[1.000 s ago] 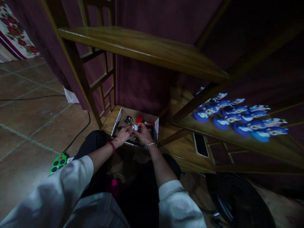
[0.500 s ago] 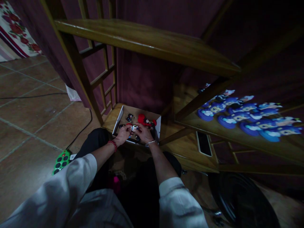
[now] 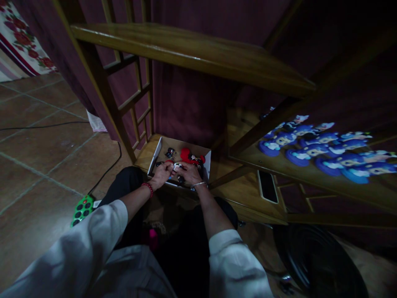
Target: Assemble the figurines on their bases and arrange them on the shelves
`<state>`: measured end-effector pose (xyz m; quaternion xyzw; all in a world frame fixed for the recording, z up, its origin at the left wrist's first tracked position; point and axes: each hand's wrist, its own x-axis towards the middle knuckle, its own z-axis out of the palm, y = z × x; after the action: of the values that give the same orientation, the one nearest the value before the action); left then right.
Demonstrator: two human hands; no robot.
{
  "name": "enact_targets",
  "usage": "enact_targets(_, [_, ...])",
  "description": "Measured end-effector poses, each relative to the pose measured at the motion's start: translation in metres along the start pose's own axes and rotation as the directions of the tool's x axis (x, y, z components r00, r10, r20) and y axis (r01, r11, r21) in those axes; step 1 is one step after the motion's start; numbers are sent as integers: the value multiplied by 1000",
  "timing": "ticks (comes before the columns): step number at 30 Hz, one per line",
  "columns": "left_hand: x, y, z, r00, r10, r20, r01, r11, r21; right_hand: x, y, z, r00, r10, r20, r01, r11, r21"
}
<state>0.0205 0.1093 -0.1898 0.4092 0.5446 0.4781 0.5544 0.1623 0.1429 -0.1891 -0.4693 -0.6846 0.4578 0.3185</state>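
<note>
My left hand point(image 3: 162, 174) and my right hand point(image 3: 190, 173) meet over a shallow cardboard box point(image 3: 205, 169). Between their fingertips is a small figurine point(image 3: 178, 166), white and black, mostly covered by the fingers. Both hands are closed on it. Inside the box a dark figurine point(image 3: 170, 153) lies near the back left, and a red piece point(image 3: 186, 155) with a figurine beside it lies at the back right. Another small dark piece point(image 3: 180, 179) is below my fingers.
The box sits on a low wooden shelf under a wooden bar point(image 3: 192, 54). To the right are a phone point(image 3: 267, 186) and, higher up, several blue figurines point(image 3: 305, 154) on round bases. A black round stool seat point(image 3: 316, 256) and a green power strip point(image 3: 82, 210) are on either side.
My hands stay together over the box. The small figurine has turned a little between my fingers, and the view has shifted slightly.
</note>
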Motion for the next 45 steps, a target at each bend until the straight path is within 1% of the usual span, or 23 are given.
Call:
enact_targets(3, [-2,4,0,1000,5,7,-5,1000,-7,0,-1,3,999,42,3,-42,990,131])
enact_targets(6, [-4,6,0,1000,1,18,-1,1000,-11,1,-3,5,992,120,26,-122,952,280])
enact_targets(8, [-4,6,1,1000,-5,29,6,1000,-15,3,-4,6,984,175,30,-174,924,341])
enact_targets(10, [-3,5,1,999,-11,38,12,1000,-19,4,-4,6,978,205,33,-202,906,373])
enact_targets(18, [-4,4,0,998,-28,59,30,999,-32,7,0,4,979,202,39,-200,894,402])
enact_targets(24, [-6,6,1,996,-33,78,36,999,-27,6,0,5,953,290,84,-297,848,439])
enact_targets(28, [-6,6,1,996,-29,80,31,999,-17,6,-2,5,948,304,99,-312,816,486])
enact_targets(37, [-5,2,1,998,-15,58,13,999,32,5,-6,6,963,258,73,-260,832,489])
enact_targets(45, [-5,2,2,999,-15,48,12,997,72,6,-2,6,973,229,32,-221,877,428])
